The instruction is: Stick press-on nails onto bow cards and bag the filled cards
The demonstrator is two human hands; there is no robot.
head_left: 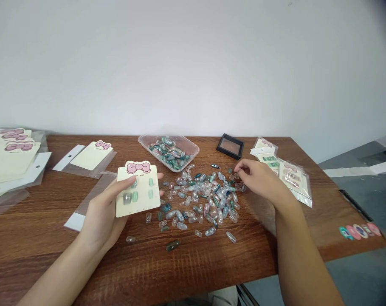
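Note:
My left hand (105, 208) holds up a cream display card (145, 202) with a pink bow at its top, the thumb lying over its face. Several pale green press-on nails (135, 196) and a greyish one sit on the card. My right hand (254, 178) is at the far right edge of a loose pile of press-on nails (208, 199) in clear, green and blue tones. Its fingers are bent down and pinched together; whatever is between the tips is hidden.
A clear plastic tub (169, 151) of more nails stands behind the pile, with a black frame box (230, 146) beside it. Bow cards (12, 157) and clear sleeves lie left. Bagged nail sets (294, 180) lie right. Round stickers (360, 230) mark the right corner.

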